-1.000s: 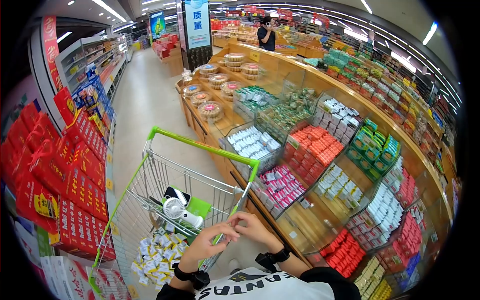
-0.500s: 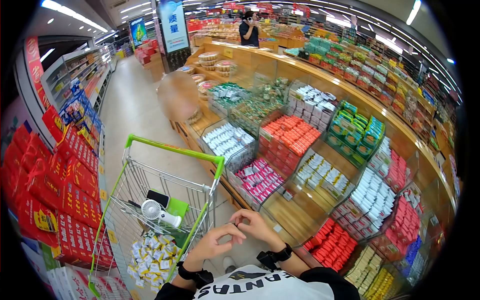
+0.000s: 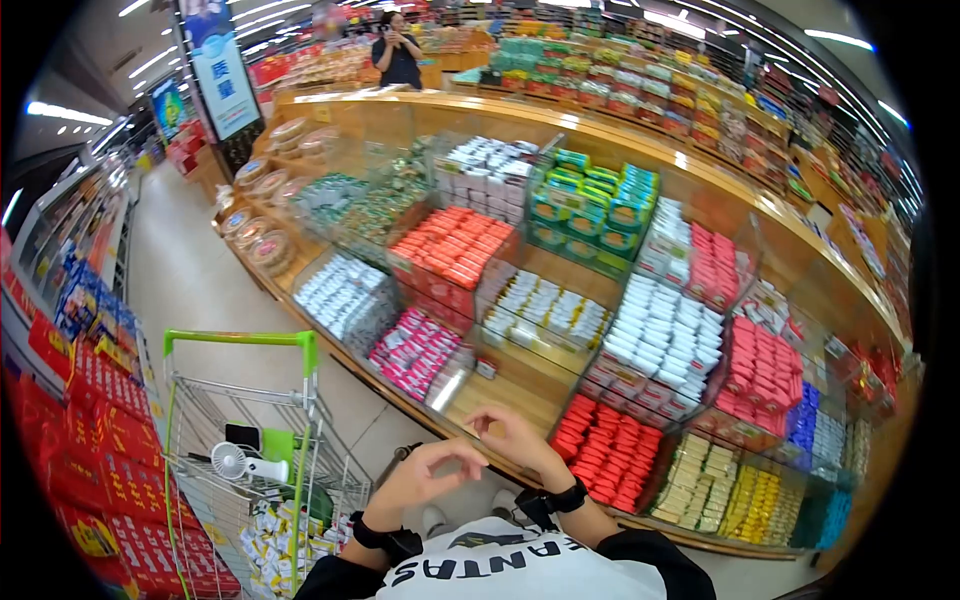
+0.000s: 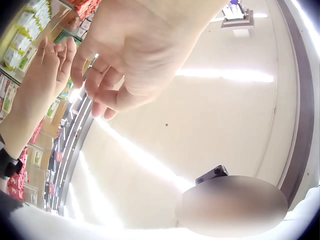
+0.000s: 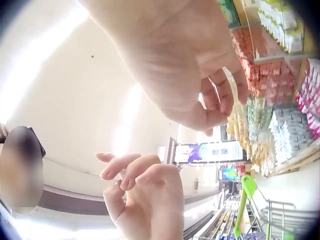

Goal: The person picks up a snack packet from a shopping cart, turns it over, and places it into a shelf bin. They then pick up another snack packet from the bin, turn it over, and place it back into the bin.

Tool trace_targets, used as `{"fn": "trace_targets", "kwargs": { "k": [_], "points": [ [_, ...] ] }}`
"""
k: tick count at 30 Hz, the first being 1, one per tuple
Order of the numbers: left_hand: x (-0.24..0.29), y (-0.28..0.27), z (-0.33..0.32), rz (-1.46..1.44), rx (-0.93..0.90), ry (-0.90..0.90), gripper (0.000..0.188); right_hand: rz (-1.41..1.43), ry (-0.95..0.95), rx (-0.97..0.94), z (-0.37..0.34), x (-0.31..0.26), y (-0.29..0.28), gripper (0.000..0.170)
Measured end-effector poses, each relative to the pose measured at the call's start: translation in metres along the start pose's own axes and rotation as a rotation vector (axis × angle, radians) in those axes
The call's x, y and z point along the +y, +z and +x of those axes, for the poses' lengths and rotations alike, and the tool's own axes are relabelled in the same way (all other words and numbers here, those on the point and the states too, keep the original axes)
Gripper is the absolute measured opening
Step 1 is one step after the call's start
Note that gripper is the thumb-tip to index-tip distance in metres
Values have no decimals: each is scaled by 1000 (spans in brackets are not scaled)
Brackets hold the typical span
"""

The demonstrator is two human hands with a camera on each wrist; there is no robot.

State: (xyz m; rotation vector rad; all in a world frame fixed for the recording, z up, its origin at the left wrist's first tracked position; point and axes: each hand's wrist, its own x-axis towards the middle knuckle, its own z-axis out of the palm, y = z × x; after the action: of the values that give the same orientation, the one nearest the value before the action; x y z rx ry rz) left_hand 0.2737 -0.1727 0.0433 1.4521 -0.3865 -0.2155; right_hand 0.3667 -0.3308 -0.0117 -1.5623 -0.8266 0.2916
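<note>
Both hands hover in front of my chest with loosely bent fingers and hold nothing. My left hand [image 3: 428, 472] is on the left in the head view, its fingertips close to those of my right hand [image 3: 515, 440]. In the left wrist view the left palm [image 4: 142, 45] fills the top, with the right hand beyond it. The right palm [image 5: 170, 55] shows large in the right wrist view, the left hand below it. Nearest to the hands is the wooden display counter [image 3: 525, 385], with red wrapped packets [image 3: 605, 450] just right of the right hand.
A shopping cart [image 3: 240, 338] stands at the left, carrying a white handheld fan [image 3: 230, 461], a dark phone [image 3: 242, 434] and yellow-and-white packets [image 3: 270, 550]. Red boxes [image 3: 150, 520] are stacked beyond it. Behind the counter stands a person [image 3: 398, 60].
My view has turned right, so the cart and aisle have shifted left and more of the counter shows. Both hands keep nearly the same pose, a little farther apart.
</note>
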Motion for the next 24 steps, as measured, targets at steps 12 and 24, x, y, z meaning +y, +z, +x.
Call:
{"fn": "trace_targets", "kwargs": {
  "k": [12, 24],
  "points": [
    [-6, 28, 78, -67, -328, 35, 27, -238, 62, 341, -45, -7, -82, 31],
    [-20, -1, 115, -79, -317, 18, 23, -241, 84, 409, -22, -4, -97, 33]
  ]
}}
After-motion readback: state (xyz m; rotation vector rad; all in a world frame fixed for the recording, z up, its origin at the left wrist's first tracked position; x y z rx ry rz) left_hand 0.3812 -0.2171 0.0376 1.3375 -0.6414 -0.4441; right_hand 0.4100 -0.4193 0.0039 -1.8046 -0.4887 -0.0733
